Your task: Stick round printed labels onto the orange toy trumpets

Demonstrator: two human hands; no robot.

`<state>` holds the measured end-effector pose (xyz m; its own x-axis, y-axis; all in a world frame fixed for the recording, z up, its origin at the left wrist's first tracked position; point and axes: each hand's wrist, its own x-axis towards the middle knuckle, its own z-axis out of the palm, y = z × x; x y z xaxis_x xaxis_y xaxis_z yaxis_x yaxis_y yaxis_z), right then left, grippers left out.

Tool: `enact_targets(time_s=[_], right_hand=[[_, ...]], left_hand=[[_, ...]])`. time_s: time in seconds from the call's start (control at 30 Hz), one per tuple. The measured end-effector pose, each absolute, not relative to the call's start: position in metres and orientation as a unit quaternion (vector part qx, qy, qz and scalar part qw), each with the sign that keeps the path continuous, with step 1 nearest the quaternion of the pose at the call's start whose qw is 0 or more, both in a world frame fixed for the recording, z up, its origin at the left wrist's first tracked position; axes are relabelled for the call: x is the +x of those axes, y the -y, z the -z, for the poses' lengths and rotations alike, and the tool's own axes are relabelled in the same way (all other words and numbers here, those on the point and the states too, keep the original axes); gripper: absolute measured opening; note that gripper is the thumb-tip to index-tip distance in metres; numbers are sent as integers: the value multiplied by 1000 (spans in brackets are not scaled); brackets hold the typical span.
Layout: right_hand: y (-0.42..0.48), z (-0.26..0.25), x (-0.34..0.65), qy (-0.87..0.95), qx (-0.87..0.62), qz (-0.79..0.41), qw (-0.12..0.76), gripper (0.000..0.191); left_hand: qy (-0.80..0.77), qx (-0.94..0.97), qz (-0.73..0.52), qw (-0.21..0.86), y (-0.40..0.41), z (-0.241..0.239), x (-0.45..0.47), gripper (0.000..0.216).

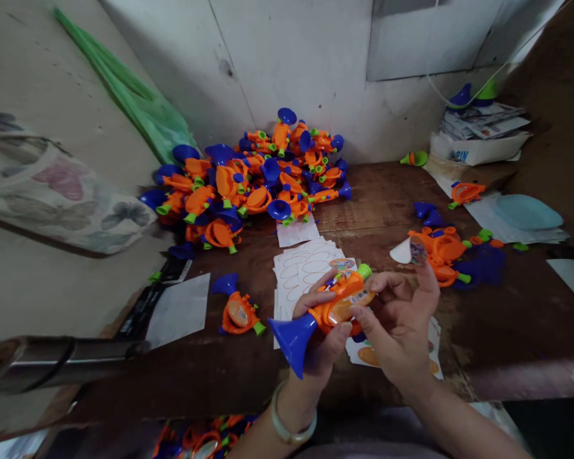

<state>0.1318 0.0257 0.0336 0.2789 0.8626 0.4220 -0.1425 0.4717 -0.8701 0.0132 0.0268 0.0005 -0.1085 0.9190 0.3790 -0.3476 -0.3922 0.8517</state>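
My left hand point(323, 357) is wrapped round an orange toy trumpet point(323, 311) with a blue bell and a lime-green mouthpiece. On the trumpet's flat side lies an oval orange sticker point(347, 307) with a barcode. My right hand point(404, 325) pinches the sticker's edge between thumb and fingers, against the toy. A curled white-backed sticker point(402, 252) clings to a raised fingertip of that hand. Beneath the hands are sheets printed with ovals point(296, 268) and a sticker sheet point(367, 354). Left of them lies another toy trumpet point(239, 312) bearing an oval sticker.
A heap of toy trumpets point(258, 185) rises against the wall. At right are loose orange trumpet bodies point(440, 248), blue bells point(428, 212), a pale blue tray point(529, 211) and a box of papers point(483, 143). A metal tube point(62, 360) juts in at left; more trumpets point(205, 440) lie below the table edge.
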Motion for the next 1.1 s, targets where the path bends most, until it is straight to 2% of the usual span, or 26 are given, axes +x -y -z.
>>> enact_targets(time_s=[0.4, 0.6, 0.77, 1.1], right_hand=[[-27, -32, 133, 493, -373, -338, 709, 97], [-28, -30, 133, 497, -386, -331, 703, 92], [-30, -30, 132, 506, -388, -316, 702, 82], [-42, -36, 141, 554, -416, -180, 698, 73]], left_hand=[[-336, 446, -675, 482, -24, -11, 16, 31], [-303, 435, -676, 512, -26, -13, 18, 27], [-352, 443, -673, 477, -26, -1, 18, 29], [-318, 483, -687, 439, -20, 8, 14, 21]])
